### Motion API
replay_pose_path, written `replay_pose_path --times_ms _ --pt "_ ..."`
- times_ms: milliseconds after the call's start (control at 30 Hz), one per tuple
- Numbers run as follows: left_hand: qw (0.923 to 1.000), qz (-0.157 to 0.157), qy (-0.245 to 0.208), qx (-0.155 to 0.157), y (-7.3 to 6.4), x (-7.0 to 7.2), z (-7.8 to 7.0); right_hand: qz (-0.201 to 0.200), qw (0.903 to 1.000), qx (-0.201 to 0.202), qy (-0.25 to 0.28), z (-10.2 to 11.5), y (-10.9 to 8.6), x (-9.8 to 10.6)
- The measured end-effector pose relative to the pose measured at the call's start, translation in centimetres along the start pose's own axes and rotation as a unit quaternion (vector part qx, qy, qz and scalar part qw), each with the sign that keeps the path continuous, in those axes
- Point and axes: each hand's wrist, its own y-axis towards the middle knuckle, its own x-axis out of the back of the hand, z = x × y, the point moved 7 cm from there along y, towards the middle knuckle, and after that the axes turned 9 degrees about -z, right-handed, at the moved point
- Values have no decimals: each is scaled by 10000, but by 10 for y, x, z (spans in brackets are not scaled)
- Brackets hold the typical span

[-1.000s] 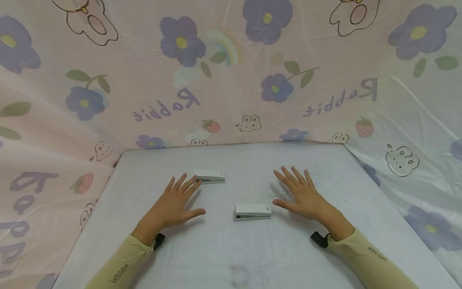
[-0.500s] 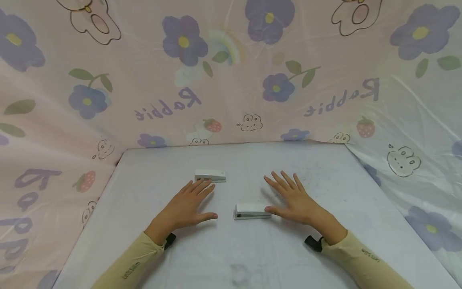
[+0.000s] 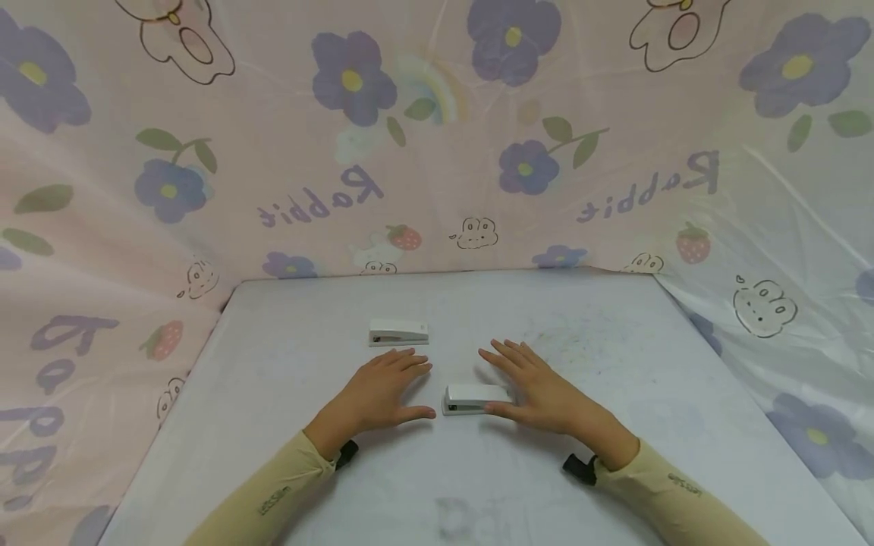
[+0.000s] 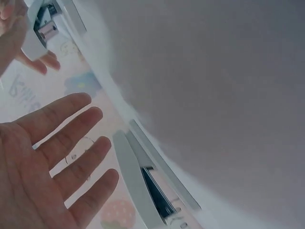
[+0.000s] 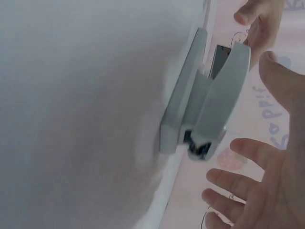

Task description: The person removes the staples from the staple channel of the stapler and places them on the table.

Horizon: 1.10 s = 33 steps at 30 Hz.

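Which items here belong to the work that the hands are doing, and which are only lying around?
Seem part of the work:
left hand, open
right hand, open
near stapler, between them

Probably only around:
far stapler, gripped by neither hand, so its role is uncertain
white table, under both staplers
patterned cloth, behind the table

1. Hangs behind and at both sides as pale pink cloth [image 3: 437, 171], printed with purple flowers [image 3: 353, 80], strawberries [image 3: 406, 239] and mirrored "Rabbit" lettering [image 3: 321, 201].
2. Stretches below as a white tabletop [image 3: 287, 334].
3. Is lit softly, rather dimly.
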Motion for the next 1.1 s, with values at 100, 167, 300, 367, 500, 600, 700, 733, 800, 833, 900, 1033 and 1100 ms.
replay_pose_path --times_ms 100,167,300,367,500,600,700,733,800,833,900,1033,1100 --pt "10000 -3 -90 -11 4 -1 -6 38 9998 86 171 7 2 -2" --pt "9998 24 -181 -8 8 -3 -9 69 9996 131 243 10 3 -4" --pt "9995 48 -310 16 14 -9 -14 107 9990 152 400 14 4 -11" --pt "9993 50 -357 43 16 -11 -15 50 9987 215 469 16 5 -13" --pt "9993 60 -359 83 20 -13 -18 -199 9967 471 632 23 8 -14" --pt "9990 113 -411 158 22 -15 -20 -334 9945 587 801 26 11 -16" --pt "9983 220 -466 254 24 -18 -20 -349 9923 644 998 27 14 -20" --pt "9982 258 -455 279 24 -19 -20 -333 9917 663 1053 27 14 -21" --pt "9982 290 -431 293 24 -20 -20 -281 9901 710 1175 28 16 -24" --pt "9983 290 -418 296 24 -21 -21 -246 9898 723 1205 29 17 -26" --pt "9985 263 -384 282 25 -20 -22 -189 9892 741 1253 29 18 -28" --pt "9991 236 -257 256 27 -19 -24 -108 9890 696 1300 30 21 -32" --pt "9992 246 -185 255 28 -20 -25 -82 9891 658 1318 30 21 -32"
